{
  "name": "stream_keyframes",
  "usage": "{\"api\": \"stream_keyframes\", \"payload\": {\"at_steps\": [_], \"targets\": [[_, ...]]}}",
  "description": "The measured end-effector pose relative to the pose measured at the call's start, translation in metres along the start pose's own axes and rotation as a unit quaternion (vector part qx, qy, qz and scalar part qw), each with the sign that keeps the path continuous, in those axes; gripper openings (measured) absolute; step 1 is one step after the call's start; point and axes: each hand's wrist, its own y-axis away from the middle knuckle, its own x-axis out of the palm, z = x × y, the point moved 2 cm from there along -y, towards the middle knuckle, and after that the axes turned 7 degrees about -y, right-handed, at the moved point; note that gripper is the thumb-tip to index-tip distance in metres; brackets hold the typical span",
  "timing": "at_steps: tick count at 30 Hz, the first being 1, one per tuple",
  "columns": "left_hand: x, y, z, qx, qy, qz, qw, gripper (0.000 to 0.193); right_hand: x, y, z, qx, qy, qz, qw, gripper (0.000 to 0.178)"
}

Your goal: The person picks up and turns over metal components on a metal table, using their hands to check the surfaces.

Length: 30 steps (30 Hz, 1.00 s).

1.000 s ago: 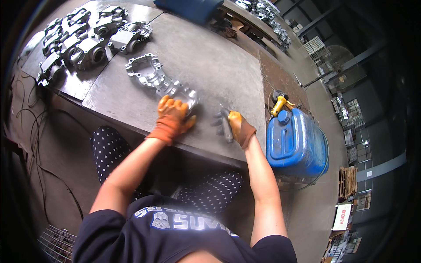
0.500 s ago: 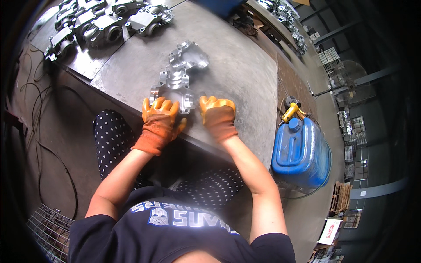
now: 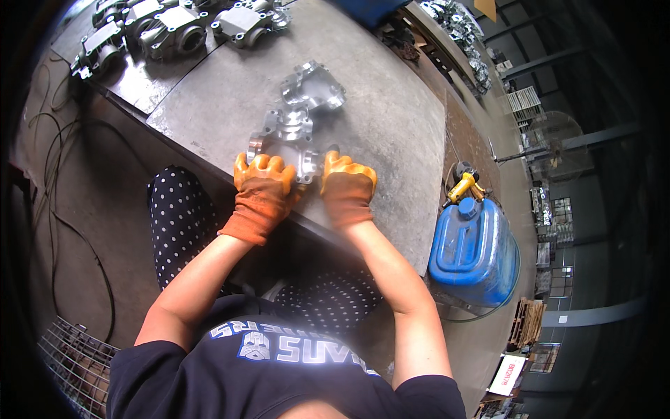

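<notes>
A silvery cast-metal housing (image 3: pixel 287 126) lies at the near edge of a grey metal table (image 3: pixel 391 126). My left hand (image 3: pixel 262 192), in an orange coated glove, has its fingers curled over the near side of this housing. Close by its right side is my right hand (image 3: pixel 349 183), gloved the same way and closed in a fist. A small dark tip pokes out above the right fist; the rest of what it grips is hidden. Just beyond lies a second, similar metal casting (image 3: pixel 313 87), touching or nearly touching the first.
Several larger metal housings (image 3: pixel 171 31) crowd the table's far left. To the right stand a blue jerrycan (image 3: pixel 471 244) and a yellow power tool (image 3: pixel 463 187). Cables (image 3: pixel 52 174) trail on the floor at left, near a wire basket (image 3: pixel 77 366). A fan (image 3: pixel 555 143) stands farther right.
My right fist has come closer to the housing's right side. The left hand keeps its hold. The whole view has shifted slightly.
</notes>
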Motion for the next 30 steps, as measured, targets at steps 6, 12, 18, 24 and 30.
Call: {"api": "stream_keyframes", "payload": {"at_steps": [6, 12, 18, 24, 30], "targets": [[-0.001, -0.001, 0.001, -0.007, 0.024, 0.024, 0.999, 0.028, 0.005, -0.003, 0.009, 0.028, 0.007, 0.036, 0.999, 0.024], [0.006, -0.001, 0.008, 0.02, 0.018, -0.054, 0.998, 0.027, -0.002, -0.012, 0.016, 0.023, 0.055, 0.09, 0.994, 0.023], [0.002, -0.005, 0.023, 0.046, 0.044, -0.035, 0.997, 0.023, -0.019, -0.018, 0.018, -0.012, 0.041, 0.173, 0.984, 0.017], [-0.002, -0.012, 0.035, 0.1, 0.064, 0.005, 0.993, 0.025, -0.047, -0.025, 0.017, -0.032, 0.003, 0.303, 0.952, 0.014], [-0.007, -0.011, 0.062, 0.167, 0.063, 0.02, 0.984, 0.028, -0.079, -0.042, 0.017, -0.114, -0.032, 0.423, 0.898, 0.017]]}}
